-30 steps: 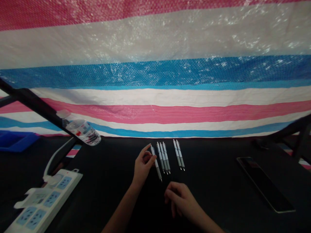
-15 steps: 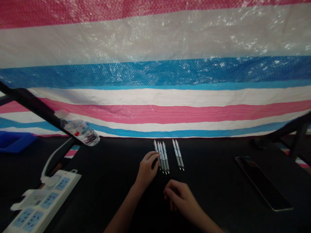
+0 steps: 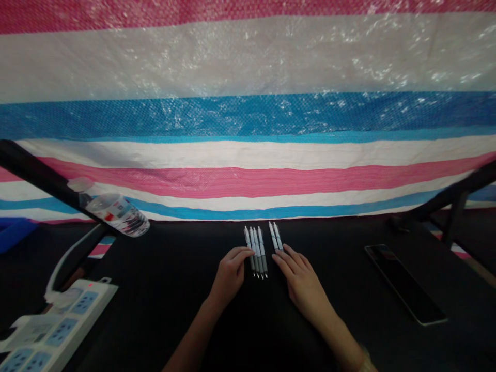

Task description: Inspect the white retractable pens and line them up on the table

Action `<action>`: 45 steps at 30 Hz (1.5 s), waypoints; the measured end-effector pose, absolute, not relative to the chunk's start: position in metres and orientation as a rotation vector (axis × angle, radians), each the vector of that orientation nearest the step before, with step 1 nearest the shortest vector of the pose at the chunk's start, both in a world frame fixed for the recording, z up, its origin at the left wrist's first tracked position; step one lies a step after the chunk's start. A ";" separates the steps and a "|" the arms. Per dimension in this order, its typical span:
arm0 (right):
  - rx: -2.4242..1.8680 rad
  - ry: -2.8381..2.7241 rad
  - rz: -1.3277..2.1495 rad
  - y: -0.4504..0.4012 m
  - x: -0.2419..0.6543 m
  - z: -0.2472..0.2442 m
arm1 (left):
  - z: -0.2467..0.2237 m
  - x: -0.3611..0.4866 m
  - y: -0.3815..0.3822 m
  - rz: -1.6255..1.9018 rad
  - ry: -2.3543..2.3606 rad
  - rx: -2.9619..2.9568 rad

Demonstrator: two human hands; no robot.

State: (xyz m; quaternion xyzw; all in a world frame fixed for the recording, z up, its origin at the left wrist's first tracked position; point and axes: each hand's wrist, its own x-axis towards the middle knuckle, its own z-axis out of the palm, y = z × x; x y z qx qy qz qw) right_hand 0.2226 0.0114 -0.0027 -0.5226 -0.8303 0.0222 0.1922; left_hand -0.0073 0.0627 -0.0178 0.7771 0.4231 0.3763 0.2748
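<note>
Several white-and-grey pens (image 3: 258, 250) lie side by side on the black table, grey grips and tips toward me. My left hand (image 3: 229, 274) rests at their left edge, fingers stretched and slightly bent, fingertips touching the leftmost pen. Just to the right lie two more pens (image 3: 274, 235) of the same kind. My right hand (image 3: 304, 279) lies over their lower halves with its fingers extended and a little apart, hiding the grips and tips. A narrow strip of table separates the two groups.
At left, a clear plastic bottle (image 3: 126, 217) tilts near a black bar, above a white power strip (image 3: 73, 320) with a cable. A blue tray (image 3: 15, 232) sits at the far left. To the right lies a dark phone (image 3: 405, 284). A striped tarp (image 3: 248, 119) hangs behind the table.
My right hand has moved up and forward from near the table's middle onto the two right-hand pens, its curled fingers now extended. My left hand stays at the larger group.
</note>
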 end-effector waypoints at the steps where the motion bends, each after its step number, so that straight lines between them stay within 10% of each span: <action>1: -1.468 -2.378 0.029 0.012 0.224 -0.005 | -0.017 -0.007 0.062 1.008 1.130 2.089; 28: -1.183 -2.497 0.020 0.011 0.213 0.011 | -0.010 -0.007 0.059 1.070 1.167 2.073; 45: -1.066 -1.367 0.214 -0.009 0.201 0.019 | 0.002 -0.006 0.059 1.126 1.208 1.480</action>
